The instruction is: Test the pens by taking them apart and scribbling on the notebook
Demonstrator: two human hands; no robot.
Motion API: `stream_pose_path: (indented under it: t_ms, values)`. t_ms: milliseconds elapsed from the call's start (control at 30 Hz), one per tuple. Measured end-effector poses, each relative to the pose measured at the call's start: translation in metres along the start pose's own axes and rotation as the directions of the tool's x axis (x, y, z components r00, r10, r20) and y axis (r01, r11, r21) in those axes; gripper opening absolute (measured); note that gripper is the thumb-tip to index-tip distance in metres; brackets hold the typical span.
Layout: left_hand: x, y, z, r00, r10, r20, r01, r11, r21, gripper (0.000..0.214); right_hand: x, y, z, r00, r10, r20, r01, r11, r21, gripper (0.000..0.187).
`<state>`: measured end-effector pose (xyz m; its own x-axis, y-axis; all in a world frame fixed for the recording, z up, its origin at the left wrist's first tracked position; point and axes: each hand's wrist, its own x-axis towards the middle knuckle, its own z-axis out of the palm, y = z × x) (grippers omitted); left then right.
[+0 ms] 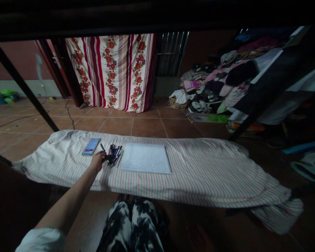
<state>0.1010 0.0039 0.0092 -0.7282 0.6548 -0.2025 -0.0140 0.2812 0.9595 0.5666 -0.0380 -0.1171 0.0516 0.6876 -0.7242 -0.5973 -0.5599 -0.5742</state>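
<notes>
My left hand (97,161) reaches in over the striped cloth (204,171), its fingers closed on a dark pen (102,147) at the left of a pile. Several pens and markers (114,154), mostly dark with some red and purple, lie bunched right beside the fingertips. To the right of the pile, a spiral notebook (146,158) lies open flat, with faint writing on its page. A phone (91,146) with a lit screen rests to the left of the hand. Low in the dark, a dim shape (199,238) may be my right hand; its fingers cannot be made out.
Dark bars (28,87) frame the cloth-covered surface on both sides. Beyond it, a floral striped curtain (111,73) hangs above the tiled floor (147,122). A large heap of clothes (212,80) fills the right back. Cables (68,108) run along the floor at left.
</notes>
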Motion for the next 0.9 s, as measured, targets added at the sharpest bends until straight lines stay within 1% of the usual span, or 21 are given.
stream_pose_path:
  t_ms: [33, 67, 100, 133, 200, 233, 300, 333, 367, 433, 467, 533, 633, 733, 900]
  values:
    - [-0.008, 0.004, 0.003, 0.997, -0.027, 0.073, 0.032, 0.997, -0.071, 0.029, -0.003, 0.000, 0.009, 1.000, -0.012, 0.012, 0.012, 1.000, 0.003, 0.021]
    - [-0.018, 0.008, 0.007, 0.989, -0.040, 0.140, 0.059, 0.988, -0.139, 0.027, -0.008, 0.000, 0.020, 0.998, -0.012, 0.064, 0.012, 1.000, -0.001, 0.024]
    - [-0.028, 0.012, 0.012, 0.979, -0.045, 0.198, 0.086, 0.975, -0.205, 0.025, -0.014, -0.001, 0.032, 0.990, -0.014, 0.138, 0.021, 0.999, -0.050, 0.027]
    - [-0.040, 0.016, 0.017, 0.968, -0.044, 0.246, 0.112, 0.957, -0.268, 0.019, -0.021, -0.003, 0.046, 0.974, -0.052, 0.223, 0.073, 0.994, -0.087, 0.029]
    - [-0.063, 0.022, 0.029, 0.946, -0.025, 0.322, 0.155, 0.909, -0.386, 0.015, -0.037, -0.006, 0.076, 0.956, -0.086, 0.280, 0.136, 0.977, -0.166, 0.030]
    - [-0.074, 0.025, 0.035, 0.937, -0.012, 0.350, 0.175, 0.882, -0.438, 0.015, -0.045, -0.007, 0.091, 0.953, -0.077, 0.293, 0.142, 0.968, -0.208, 0.032]
    - [-0.095, 0.030, 0.044, 0.920, 0.015, 0.391, 0.209, 0.826, -0.524, 0.015, -0.061, -0.009, 0.117, 0.910, -0.082, 0.405, 0.184, 0.958, -0.219, 0.034]
    - [-0.104, 0.032, 0.048, 0.915, 0.026, 0.402, 0.223, 0.799, -0.558, 0.015, -0.069, -0.009, 0.128, 0.887, -0.121, 0.446, 0.232, 0.951, -0.204, 0.035]
    - [-0.113, 0.034, 0.050, 0.911, 0.036, 0.410, 0.234, 0.775, -0.587, 0.015, -0.077, -0.008, 0.138, 0.885, -0.134, 0.446, 0.245, 0.948, -0.202, 0.035]
    - [-0.127, 0.036, 0.054, 0.907, 0.054, 0.418, 0.247, 0.737, -0.629, 0.017, -0.092, -0.007, 0.156, 0.845, -0.203, 0.494, 0.319, 0.934, -0.162, 0.037]
    - [-0.134, 0.037, 0.055, 0.906, 0.063, 0.418, 0.248, 0.723, -0.645, 0.019, -0.099, -0.006, 0.164, 0.816, -0.200, 0.543, 0.336, 0.928, -0.163, 0.038]
    - [-0.145, 0.038, 0.058, 0.908, 0.084, 0.410, 0.237, 0.702, -0.671, 0.023, -0.110, -0.006, 0.178, 0.781, -0.211, 0.588, 0.361, 0.920, -0.150, 0.041]
    - [-0.155, 0.038, 0.065, 0.917, 0.118, 0.381, 0.203, 0.684, -0.700, 0.030, -0.118, -0.008, 0.198, 0.760, -0.231, 0.607, 0.363, 0.926, -0.103, 0.041]
    - [-0.158, 0.036, 0.073, 0.927, 0.143, 0.346, 0.164, 0.675, -0.719, 0.036, -0.114, -0.010, 0.214, 0.753, -0.230, 0.616, 0.347, 0.935, -0.075, 0.036]
    - [-0.149, 0.028, 0.089, 0.931, 0.160, 0.328, 0.140, 0.674, -0.725, 0.036, -0.093, -0.008, 0.231, 0.786, -0.259, 0.561, 0.331, 0.943, -0.028, 0.025]
